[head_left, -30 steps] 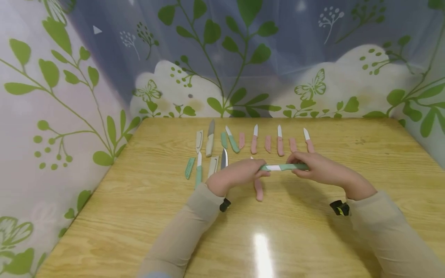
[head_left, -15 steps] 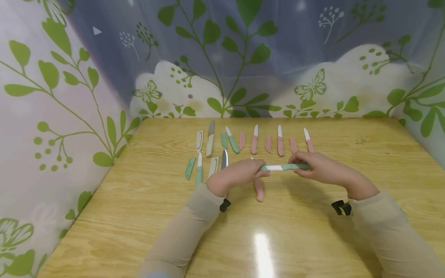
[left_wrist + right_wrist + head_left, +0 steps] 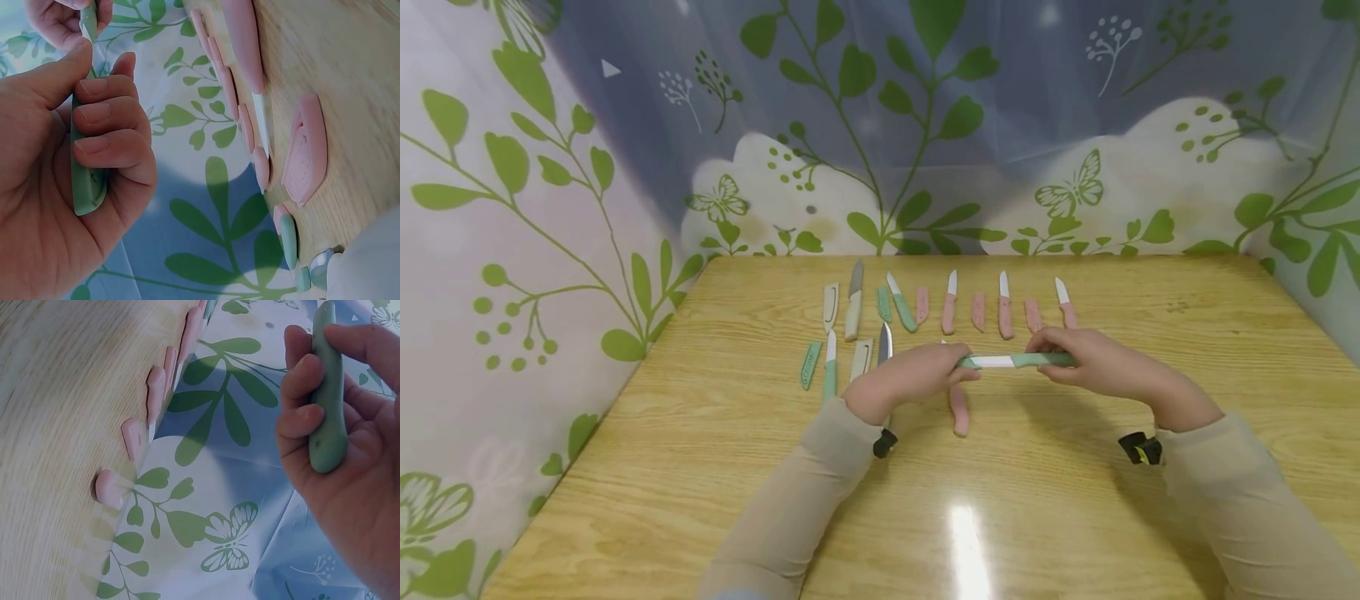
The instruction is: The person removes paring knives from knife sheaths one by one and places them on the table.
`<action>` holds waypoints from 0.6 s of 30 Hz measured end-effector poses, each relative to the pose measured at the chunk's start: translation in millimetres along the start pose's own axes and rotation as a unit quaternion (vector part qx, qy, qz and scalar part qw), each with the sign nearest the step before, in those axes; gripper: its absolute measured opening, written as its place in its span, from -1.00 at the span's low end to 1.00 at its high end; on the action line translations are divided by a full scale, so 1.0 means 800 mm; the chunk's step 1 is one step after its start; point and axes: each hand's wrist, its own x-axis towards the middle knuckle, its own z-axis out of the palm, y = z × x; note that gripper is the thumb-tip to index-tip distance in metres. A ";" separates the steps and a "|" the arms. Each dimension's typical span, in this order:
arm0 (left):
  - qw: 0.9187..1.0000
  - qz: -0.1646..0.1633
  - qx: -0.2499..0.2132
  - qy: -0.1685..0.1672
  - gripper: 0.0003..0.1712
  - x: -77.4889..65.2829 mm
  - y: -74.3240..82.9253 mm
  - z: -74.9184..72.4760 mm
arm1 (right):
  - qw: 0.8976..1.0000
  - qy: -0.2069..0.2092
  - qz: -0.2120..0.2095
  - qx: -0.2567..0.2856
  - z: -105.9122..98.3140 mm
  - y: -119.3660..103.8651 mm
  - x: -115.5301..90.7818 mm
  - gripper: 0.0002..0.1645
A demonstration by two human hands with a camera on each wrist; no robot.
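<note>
In the head view my left hand and right hand face each other above the table. Between them a small knife lies level, its white blade pointing left. My right hand grips its mint-green handle, the fingers curled round it in the right wrist view. The left fingers curl round a green blade sheath, and the blade's tip end is hidden at that hand. A pink-handled knife lies beneath the hands, partly covered by the left one. A pink sheath lies near it in the left wrist view.
Along the back of the wooden table lies a row of pink, green and cream knives with sheaths, including a cream knife. Nearer left are a green sheath and a green knife. A patterned cloth hangs behind.
My right hand has shifted slightly right with the knife handle, and a little more white blade shows between the hands. The left hand and sheath have stayed almost still.
</note>
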 end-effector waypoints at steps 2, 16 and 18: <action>1.000 0.001 0.001 0.001 -0.62 0.001 0.000 -0.001 | 1.000 0.002 0.003 -0.001 -0.001 0.001 -0.002 -0.79; 1.000 -0.017 -0.011 0.013 -0.66 -0.001 -0.007 -0.004 | 0.999 0.032 0.016 -0.015 -0.013 0.010 -0.012 -0.76; 0.999 -0.024 -0.015 0.020 -0.64 -0.001 -0.008 -0.003 | 0.999 0.039 0.028 -0.014 -0.015 0.009 -0.014 -0.76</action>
